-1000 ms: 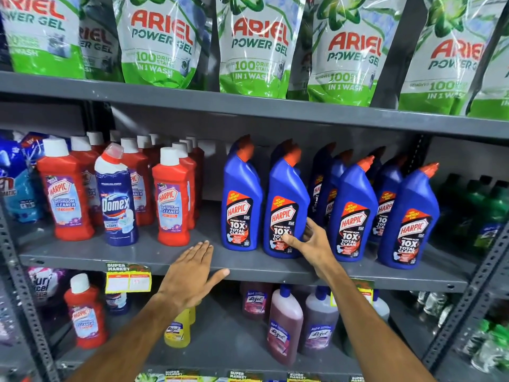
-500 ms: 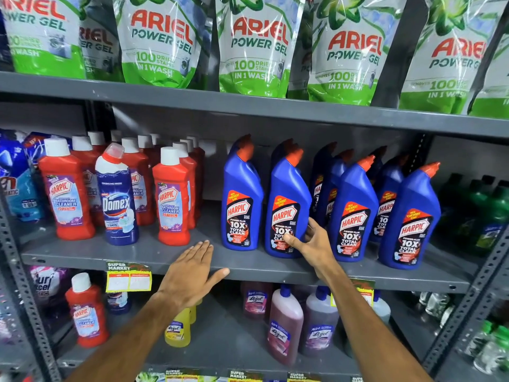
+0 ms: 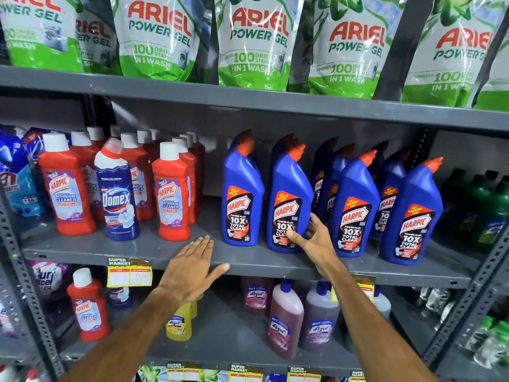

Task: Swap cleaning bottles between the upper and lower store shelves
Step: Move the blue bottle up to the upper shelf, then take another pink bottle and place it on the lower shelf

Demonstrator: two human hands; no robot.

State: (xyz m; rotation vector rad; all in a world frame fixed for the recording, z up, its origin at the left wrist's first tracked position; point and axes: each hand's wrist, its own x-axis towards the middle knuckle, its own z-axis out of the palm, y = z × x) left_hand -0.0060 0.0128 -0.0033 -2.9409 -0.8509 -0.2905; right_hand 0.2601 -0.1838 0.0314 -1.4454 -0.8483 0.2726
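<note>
Blue Harpic bottles stand in rows on the middle shelf (image 3: 82, 252). My right hand (image 3: 311, 238) grips the second front blue Harpic bottle (image 3: 289, 186) low down, thumb on its label and fingers round its right side; the bottle stands upright on the shelf. My left hand (image 3: 190, 268) lies flat and open on the shelf's front edge, holding nothing. Left of it stand red Harpic bathroom cleaners (image 3: 170, 199) and one Domex bottle (image 3: 117, 194). On the lower shelf (image 3: 225, 334) are a red Harpic bottle (image 3: 88, 304), a yellow Lizol bottle (image 3: 179, 323) and purple Lizol bottles (image 3: 285, 318).
Ariel Power Gel pouches (image 3: 256, 42) fill the top shelf. Green bottles (image 3: 487, 205) sit at the far right of the middle shelf, blue detergent packs (image 3: 19, 186) at the far left. A yellow price tag (image 3: 129, 274) hangs on the shelf edge. Perforated steel uprights (image 3: 473, 299) frame the bays.
</note>
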